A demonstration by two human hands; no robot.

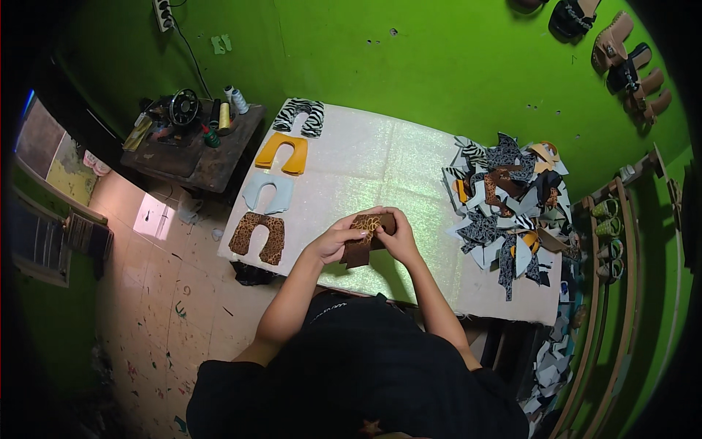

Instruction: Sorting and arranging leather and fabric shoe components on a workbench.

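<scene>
Head view: toward six o'clock on the table (365, 161), leopard-print cloth (358, 251) is grasped by the left hand (334, 240) and right hand (399, 238); likely light and soft, best pinched at its edges.

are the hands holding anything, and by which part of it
Yes, a brown leopard-print piece: the left hand grips its left side, the right hand its right side. Whether it is one layer or several cannot be told.

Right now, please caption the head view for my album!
Left hand and right hand hold leopard-print material between arched cutouts and heaped scraps.
</scene>
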